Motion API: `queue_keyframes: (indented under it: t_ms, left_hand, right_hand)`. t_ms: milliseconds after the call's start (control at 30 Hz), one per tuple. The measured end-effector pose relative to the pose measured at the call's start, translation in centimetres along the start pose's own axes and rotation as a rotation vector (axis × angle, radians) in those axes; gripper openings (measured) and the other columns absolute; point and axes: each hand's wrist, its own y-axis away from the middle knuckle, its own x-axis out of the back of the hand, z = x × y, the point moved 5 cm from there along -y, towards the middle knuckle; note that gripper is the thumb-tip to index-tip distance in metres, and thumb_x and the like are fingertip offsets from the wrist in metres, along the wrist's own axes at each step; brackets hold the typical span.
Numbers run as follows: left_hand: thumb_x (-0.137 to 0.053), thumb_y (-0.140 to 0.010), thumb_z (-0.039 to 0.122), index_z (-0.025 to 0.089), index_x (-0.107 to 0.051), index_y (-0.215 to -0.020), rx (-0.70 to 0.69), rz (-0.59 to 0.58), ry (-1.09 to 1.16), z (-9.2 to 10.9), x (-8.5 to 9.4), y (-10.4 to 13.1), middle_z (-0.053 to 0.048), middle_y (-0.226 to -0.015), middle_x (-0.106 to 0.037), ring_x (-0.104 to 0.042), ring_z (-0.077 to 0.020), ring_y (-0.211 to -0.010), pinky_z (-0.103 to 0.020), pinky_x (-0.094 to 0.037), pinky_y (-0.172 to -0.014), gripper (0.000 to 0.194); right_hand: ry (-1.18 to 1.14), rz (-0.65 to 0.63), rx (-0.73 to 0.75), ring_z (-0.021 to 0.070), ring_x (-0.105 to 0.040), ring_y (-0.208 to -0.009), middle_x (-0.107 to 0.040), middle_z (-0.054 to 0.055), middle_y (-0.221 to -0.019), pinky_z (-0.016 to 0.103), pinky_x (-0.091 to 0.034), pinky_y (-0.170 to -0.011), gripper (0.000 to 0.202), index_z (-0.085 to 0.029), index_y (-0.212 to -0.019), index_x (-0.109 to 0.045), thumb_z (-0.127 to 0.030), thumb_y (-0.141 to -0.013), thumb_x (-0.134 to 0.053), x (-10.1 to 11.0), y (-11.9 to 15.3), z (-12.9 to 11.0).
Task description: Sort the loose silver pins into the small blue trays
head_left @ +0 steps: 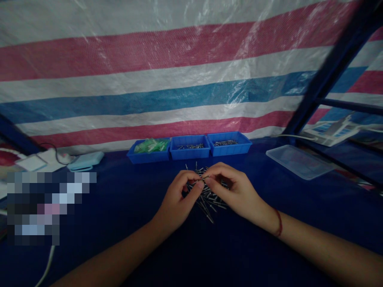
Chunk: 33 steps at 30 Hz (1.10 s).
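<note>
A loose pile of thin metal rivets (211,197) lies on the dark blue table, some with thicker sleeves at one end. Over this pile, my left hand (182,195) and my right hand (235,189) meet at their fingertips. Between them is a slender metal rivet (206,177), pinched by thumb and index finger on each side. My fingers cover part of it. The right wrist wears a red cord bracelet (279,223).
Behind the pile stand three blue bins: one with green plastic packets (152,146), a middle bin (190,154) and a right bin (231,149) with metal pieces. A translucent lid (299,161) lies right; a light blue case (86,160) lies left. Striped sheeting (179,91) hangs behind.
</note>
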Motion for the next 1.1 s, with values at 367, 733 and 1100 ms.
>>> queue_keyframes:
  t_ms: [367,733,1100]
  left_hand:
    - [-0.051,-0.086,0.022,0.023,-0.045,-0.108,-0.097,0.114,-0.062,0.2,0.3,0.7,-0.004,-0.098,-0.053,-0.05,-0.0183,-0.091,-0.032,-0.04,-0.077,0.023]
    - [-0.047,-0.087,0.018,0.023,-0.044,-0.111,-0.13,0.01,-0.171,0.7,-0.6,0.6,-0.004,-0.099,-0.055,-0.052,-0.019,-0.093,-0.034,-0.041,-0.08,0.024]
    - [-0.045,-0.082,0.01,0.018,-0.059,-0.097,-0.129,-0.065,-0.582,-2.4,2.7,-2.1,-0.006,-0.098,-0.061,-0.053,-0.0226,-0.094,-0.041,-0.041,-0.085,0.022]
  right_hand:
    - [0.319,-0.028,0.185,0.0158,-0.057,-0.084,-0.06,0.006,-0.089,0.031,-0.047,-0.076,0.016,-0.018,-0.086,-0.062,-0.019,-0.087,-0.046,1.4,-1.0,0.0]
    - [0.99,0.315,-0.068,0.0275,-0.056,-0.083,-0.061,0.015,-0.088,0.04,-0.043,-0.077,0.032,-0.012,-0.087,-0.068,-0.033,-0.087,-0.044,8.9,-4.3,7.1]
    - [0.682,0.008,-0.014,0.0195,-0.059,-0.085,-0.063,0.007,-0.088,0.035,-0.046,-0.081,0.02,-0.017,-0.084,-0.066,-0.024,-0.084,-0.048,3.5,-2.1,5.4]
